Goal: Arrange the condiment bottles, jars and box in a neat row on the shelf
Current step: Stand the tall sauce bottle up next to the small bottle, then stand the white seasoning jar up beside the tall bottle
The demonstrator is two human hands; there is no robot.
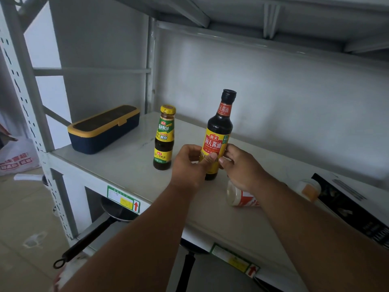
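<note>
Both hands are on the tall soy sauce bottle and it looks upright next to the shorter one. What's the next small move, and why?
Probably let go of the soy sauce bottle and reach the right hand for the white jar lying on its side near the shelf front edge. The tall bottle already stands upright beside the small yellow-capped bottle, so the left hand can release its grip too.

The hands (207, 165) cover the lower label of the soy sauce bottle (219, 131). The right forearm hides most of the lying white jar (237, 196). Beyond it, a blurred orange-labelled jar (309, 189) cannot be read. The picture's right edge cuts off the black box (353, 209).
</note>
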